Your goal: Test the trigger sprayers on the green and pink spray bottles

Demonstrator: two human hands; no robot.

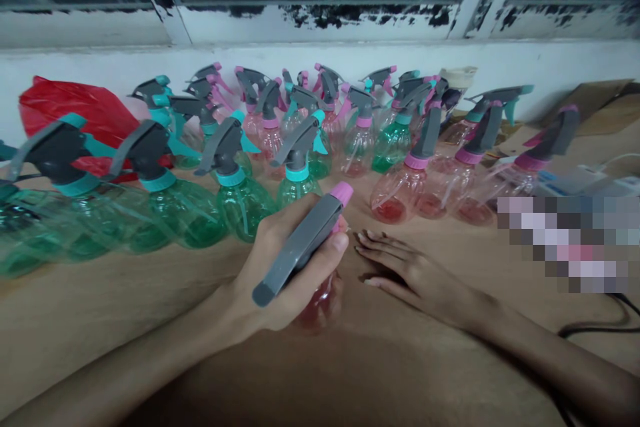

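My left hand point(280, 267) is closed around the neck and trigger of a spray bottle point(320, 307) near the middle of the table. This bottle has a pinkish-red transparent body and a grey spray head with a pink nozzle. Most of its body and its collar are hidden by the fingers. Flat on the tabletop to the right lies my right hand point(405, 267), its fingers stretched toward the held bottle without touching it. Just beyond the left hand stand green spray bottles point(245, 210) with turquoise collars. Past the right hand are red spray bottles point(397, 197) with pink collars.
Several more spray bottles point(360, 147) crowd the back of the brown table point(200, 320). A red plastic bag point(75, 110) lies at the back left, below the windows. Brown cardboard point(595, 107) sits at the far right, and a black cable point(595, 329) runs along the right side.
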